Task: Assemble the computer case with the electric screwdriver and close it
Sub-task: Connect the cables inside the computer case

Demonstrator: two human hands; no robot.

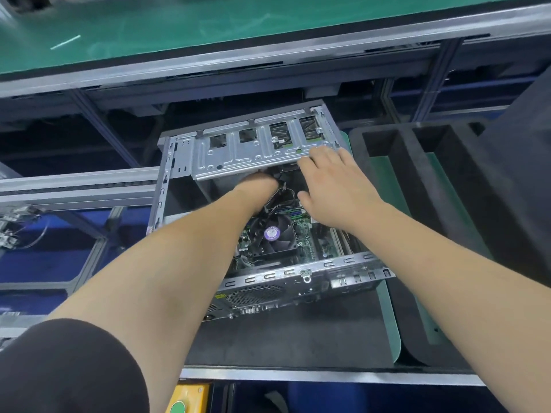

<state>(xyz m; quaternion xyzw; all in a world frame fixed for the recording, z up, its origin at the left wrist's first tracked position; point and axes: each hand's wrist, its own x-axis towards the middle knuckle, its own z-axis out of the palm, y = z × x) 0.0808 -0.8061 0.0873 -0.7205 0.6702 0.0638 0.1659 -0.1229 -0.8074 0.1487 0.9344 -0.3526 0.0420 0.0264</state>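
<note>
An open grey computer case point(351, 262) lies on a dark foam pad point(283, 338), its motherboard and a black fan with a purple label point(272, 234) exposed. A silver drive cage point(238, 153) spans the far end. My left hand point(256, 183) reaches under that cage; its fingers are hidden there. My right hand point(334, 180) lies with straight fingers on the cage's near right edge, thumb hanging over the black cables point(283, 201). No electric screwdriver is in view.
A black foam tray with deep slots point(417, 174) stands to the right of the case on a green mat point(390, 323). Aluminium rails point(74, 186) run to the left. A green conveyor point(208, 22) crosses the back. A yellow box with a green button point(185, 397) sits near the bottom edge.
</note>
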